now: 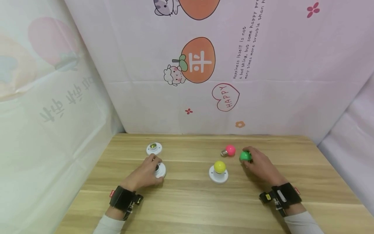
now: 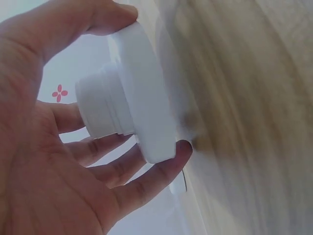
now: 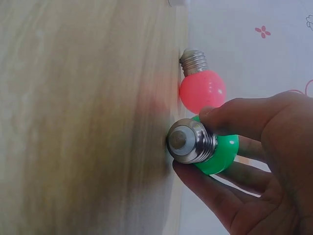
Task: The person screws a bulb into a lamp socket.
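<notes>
Left hand (image 1: 146,174) is gripping a white lamp holder (image 2: 134,100) by its rim (image 2: 155,132), so its socket (image 2: 98,105) is sitting between the fingers; right hand (image 1: 263,166) is pinching a green bulb (image 3: 227,152), leaving its metal tip (image 3: 181,141) bare.

"HAPPY"; "Happiness itself"; both on cloth (image 1: 286,71)

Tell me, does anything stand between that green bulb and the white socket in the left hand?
Yes: the yellow bulb, upright in its white base, stands roughly between the green bulb and the white socket, on or near the straight path.
</notes>
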The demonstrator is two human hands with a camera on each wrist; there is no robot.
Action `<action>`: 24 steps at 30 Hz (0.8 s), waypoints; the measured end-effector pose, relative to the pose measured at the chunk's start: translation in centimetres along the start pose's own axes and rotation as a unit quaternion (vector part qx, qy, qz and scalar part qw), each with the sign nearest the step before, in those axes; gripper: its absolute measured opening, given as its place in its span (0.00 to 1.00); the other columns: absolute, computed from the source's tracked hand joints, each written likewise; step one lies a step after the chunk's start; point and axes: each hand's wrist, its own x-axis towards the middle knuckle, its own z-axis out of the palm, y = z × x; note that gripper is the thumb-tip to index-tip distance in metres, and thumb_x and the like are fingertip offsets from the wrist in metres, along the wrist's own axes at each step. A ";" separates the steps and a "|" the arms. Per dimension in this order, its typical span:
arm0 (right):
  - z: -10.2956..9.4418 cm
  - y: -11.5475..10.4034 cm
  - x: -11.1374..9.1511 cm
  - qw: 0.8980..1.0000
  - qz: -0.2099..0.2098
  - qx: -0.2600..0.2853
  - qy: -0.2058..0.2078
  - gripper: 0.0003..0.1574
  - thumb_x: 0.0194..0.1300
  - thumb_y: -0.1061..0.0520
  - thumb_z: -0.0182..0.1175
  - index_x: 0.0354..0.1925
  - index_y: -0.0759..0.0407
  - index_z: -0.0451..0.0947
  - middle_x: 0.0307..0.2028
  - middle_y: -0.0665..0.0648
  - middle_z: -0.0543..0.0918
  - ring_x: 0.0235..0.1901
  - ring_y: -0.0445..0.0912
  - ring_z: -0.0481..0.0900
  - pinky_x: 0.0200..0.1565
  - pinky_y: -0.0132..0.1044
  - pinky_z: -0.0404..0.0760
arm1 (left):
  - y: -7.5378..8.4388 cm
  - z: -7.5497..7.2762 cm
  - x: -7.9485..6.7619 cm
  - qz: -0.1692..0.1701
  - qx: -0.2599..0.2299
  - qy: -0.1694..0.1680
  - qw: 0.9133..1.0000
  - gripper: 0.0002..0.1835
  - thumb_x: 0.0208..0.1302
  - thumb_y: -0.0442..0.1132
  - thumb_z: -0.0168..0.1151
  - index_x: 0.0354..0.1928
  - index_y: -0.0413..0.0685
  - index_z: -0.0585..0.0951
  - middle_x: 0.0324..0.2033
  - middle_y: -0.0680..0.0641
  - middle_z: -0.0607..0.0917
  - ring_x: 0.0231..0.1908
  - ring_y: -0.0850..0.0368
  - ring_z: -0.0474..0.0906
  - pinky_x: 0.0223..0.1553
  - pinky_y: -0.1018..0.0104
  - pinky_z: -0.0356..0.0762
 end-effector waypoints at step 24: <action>-0.9 -2.3 -0.2 0.999 -0.035 -0.008 0.033 0.33 0.59 0.53 0.67 0.60 0.58 0.72 0.54 0.63 0.68 0.50 0.57 0.73 0.50 0.57 0.77 | 0.7 0.0 1.2 0.071 0.002 0.073 0.995 0.29 0.44 0.48 0.70 0.48 0.44 0.73 0.44 0.50 0.73 0.48 0.54 0.67 0.51 0.59 0.73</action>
